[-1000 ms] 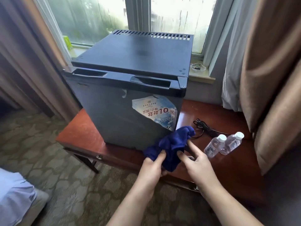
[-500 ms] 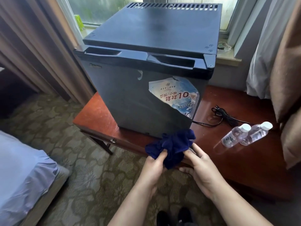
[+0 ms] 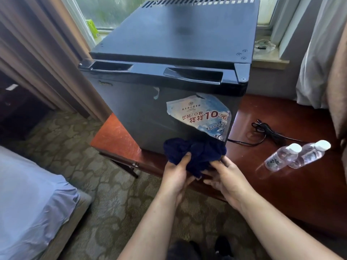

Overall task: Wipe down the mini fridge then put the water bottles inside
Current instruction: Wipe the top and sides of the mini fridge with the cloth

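Both hands bunch a dark blue cloth (image 3: 195, 154) low against the mini fridge (image 3: 169, 76) door.

Left hand (image 3: 176, 175) and right hand (image 3: 227, 180) each grip the cloth; the closed, dusty black fridge rises directly beyond them, near the table's (image 3: 281, 184) front edge. Two clear water bottles (image 3: 294, 156) lie side by side toward the right, nearer the right hand, caps pointing away.

Fridge (image 3: 142, 117) matt; table (image 3: 281, 117) glossy wood; cloth (image 3: 195, 151) plush.

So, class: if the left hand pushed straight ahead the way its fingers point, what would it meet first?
Beyond the blue cloth that the left hand already grips, probably the mini fridge door's lower front; depth is uncertain.
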A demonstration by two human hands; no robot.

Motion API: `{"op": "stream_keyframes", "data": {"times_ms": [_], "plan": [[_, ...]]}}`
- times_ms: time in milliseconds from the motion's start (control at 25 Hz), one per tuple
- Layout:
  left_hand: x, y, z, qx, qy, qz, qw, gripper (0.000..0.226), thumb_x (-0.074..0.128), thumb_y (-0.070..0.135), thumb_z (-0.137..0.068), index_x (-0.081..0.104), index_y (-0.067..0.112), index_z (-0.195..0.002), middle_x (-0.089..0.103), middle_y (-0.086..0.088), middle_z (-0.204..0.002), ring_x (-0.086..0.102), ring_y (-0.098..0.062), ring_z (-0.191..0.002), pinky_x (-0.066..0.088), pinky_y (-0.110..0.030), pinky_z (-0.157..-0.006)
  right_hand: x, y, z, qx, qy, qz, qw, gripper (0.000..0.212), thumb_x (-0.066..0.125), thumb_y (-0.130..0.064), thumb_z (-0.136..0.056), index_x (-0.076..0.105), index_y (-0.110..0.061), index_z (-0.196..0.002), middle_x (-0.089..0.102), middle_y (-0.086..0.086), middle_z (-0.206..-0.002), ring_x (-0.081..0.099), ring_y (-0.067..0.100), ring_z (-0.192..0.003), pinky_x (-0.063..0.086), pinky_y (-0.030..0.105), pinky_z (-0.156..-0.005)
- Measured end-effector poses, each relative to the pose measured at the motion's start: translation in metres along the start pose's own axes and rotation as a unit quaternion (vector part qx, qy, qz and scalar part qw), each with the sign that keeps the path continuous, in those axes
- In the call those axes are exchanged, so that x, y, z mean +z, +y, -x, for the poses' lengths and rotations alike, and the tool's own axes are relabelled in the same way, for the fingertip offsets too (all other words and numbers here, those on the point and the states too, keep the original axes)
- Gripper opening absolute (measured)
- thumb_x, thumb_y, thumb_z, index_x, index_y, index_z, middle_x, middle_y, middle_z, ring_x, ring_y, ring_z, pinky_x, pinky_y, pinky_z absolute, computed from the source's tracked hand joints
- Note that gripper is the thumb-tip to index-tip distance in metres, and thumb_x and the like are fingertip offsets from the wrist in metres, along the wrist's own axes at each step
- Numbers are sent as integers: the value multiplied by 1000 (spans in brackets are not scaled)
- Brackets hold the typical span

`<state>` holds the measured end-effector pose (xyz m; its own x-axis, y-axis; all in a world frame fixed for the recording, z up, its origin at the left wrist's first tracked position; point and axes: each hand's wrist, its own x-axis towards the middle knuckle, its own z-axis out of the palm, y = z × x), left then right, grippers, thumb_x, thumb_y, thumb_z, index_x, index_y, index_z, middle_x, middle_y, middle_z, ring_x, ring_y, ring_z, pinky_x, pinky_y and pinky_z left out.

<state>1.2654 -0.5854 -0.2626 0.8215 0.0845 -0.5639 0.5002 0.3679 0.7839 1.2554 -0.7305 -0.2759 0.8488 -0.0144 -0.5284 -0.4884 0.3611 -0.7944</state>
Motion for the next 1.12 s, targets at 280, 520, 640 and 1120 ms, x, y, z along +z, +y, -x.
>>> {"op": "stream_keyframes", "data": {"times_ms": [280,520,640,1120], "plan": [[-37,50,-35,-11,-66,39,997,24,66,22,-101,67,18,-124,79,-11,-117,75,-32,-112,62,-53,-91,50,1,-23,-56,73,58,994,21,70,-10,-95,68,-22,-112,79,3,-112,77,22,-98,59,39,-70],[-95,125,-53,12,-140,69,988,18,64,24,-101,75,19,-114,82,-11,-106,81,-27,-91,66,-43,-73,155,-16,-13,-219,129,91,963,11,72,-13,-93,71,-19,-104,78,4,-106,74,24,-104,61,37,-76],[-127,170,-66,45,-155,88,983,22,63,26,-101,84,24,-94,82,-6,-92,76,-17,-66,60,-29,-55,217,-40,-8,-304,122,152,933,11,75,-26,-87,68,-26,-96,75,0,-101,72,22,-99,58,43,-85],[-184,135,-132,36,8,61,997,24,60,32,-104,65,12,-116,75,-11,-101,74,-20,-74,60,-28,-56,258,32,-63,-163,125,338,918,27,66,-30,-96,58,-35,-122,61,-4,-132,65,18,-116,50,27,-98]]}}
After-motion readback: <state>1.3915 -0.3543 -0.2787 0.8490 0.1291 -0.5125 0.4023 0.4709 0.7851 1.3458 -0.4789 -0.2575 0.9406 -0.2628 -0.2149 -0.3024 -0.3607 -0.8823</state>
